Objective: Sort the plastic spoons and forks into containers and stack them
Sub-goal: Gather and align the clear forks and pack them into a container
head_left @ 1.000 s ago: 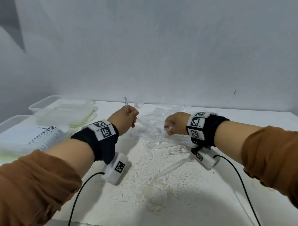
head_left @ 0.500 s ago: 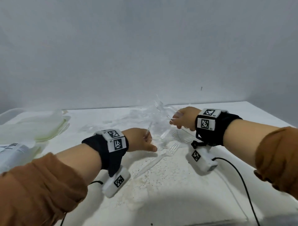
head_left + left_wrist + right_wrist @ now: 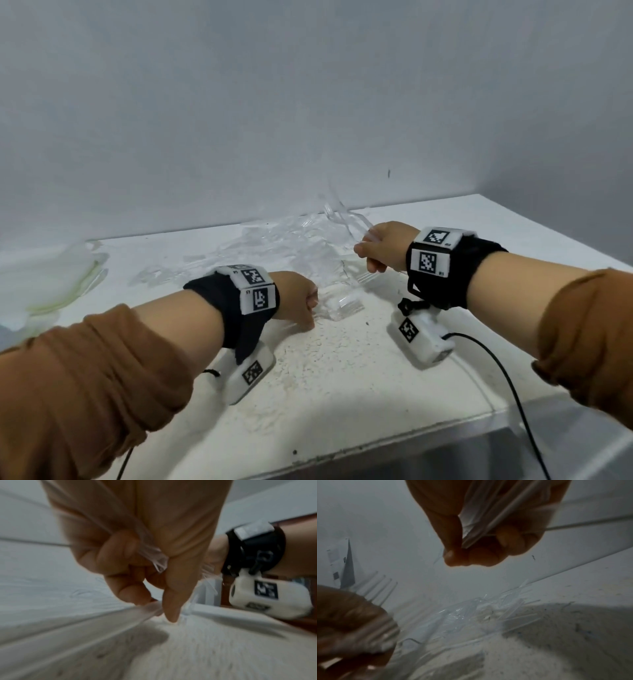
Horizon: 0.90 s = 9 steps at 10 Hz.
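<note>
Two hands work over a white, rough, pitted table (image 3: 342,370). Far left edge: pale translucent plastic containers (image 3: 51,281), soft-edged and blurred, details not legible.

Left hand (image 3: 296,299): low on the table near its middle, knuckles up, fingers curled into a near fist. The left wrist view shows clear plastic handles (image 3: 154,558) clamped between curled fingers (image 3: 120,553) and palm, and the thumb tip pressing down to the table beside another clear handle (image 3: 147,608) lying flat. Fork or spoon: cannot tell from these handles. Just right of this hand lies a clear fork (image 3: 346,303), tines pointing toward the right edge.

Behind, toward the back edge at the wall: a loose heap of clear plastic cutlery (image 3: 287,240), glossy, thin-stemmed, tangled; single pieces hard to separate.

Right hand (image 3: 383,248): raised a little above the table, right of the heap, fingers closed tight around a bundle of clear utensils (image 3: 342,216) fanning up and toward the wall. The right wrist view shows thumb (image 3: 452,536) and fingertips pinching several thin ribbed stems (image 3: 489,520) together; below them, scattered clear stems and crinkled film (image 3: 471,615) on the table.

Both wrists carry black bands with white coded tags, a white camera block beneath each, black cables trailing to the front edge. Brown sleeves pushed up the forearms.
</note>
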Motion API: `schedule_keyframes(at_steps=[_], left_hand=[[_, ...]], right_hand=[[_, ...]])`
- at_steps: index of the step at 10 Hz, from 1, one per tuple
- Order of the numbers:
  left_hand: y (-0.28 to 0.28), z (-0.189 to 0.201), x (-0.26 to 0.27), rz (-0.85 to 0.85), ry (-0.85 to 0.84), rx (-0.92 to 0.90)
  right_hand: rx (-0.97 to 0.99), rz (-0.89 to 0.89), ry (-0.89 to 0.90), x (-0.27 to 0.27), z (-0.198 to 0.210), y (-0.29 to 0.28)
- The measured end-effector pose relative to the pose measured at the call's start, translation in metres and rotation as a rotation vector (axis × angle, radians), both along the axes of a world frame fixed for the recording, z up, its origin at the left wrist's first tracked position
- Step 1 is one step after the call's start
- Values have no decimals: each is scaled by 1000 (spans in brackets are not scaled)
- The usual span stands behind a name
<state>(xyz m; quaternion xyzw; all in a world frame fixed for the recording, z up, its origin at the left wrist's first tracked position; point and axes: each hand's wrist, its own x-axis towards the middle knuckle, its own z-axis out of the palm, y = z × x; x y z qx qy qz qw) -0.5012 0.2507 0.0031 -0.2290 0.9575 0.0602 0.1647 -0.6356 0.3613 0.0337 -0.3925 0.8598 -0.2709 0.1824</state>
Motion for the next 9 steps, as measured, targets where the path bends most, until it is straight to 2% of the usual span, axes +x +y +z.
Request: schedule_keyframes(at_steps=[1,2,3,4,6,8,9], left_hand=[[-10,13,8,43,71,117],[-28,28,23,125,211,290],[-45,34,42,287,449,552],[-60,31,57,398,667,645],[-67,24,75,414,838,566],[-70,25,70,350,722,402],[-71,27,58,398,705,341]], right_hand=[[-102,-47,-163,3,-4,-3],[-43,-30,-103,5,-3,-9],[152,117,160,11,2,-18],[277,216,278,18,-2,-33],[458,440,406,33,-17,-59],[483,463,385,22,-29,-71],[469,465,369,20,-16,-63]])
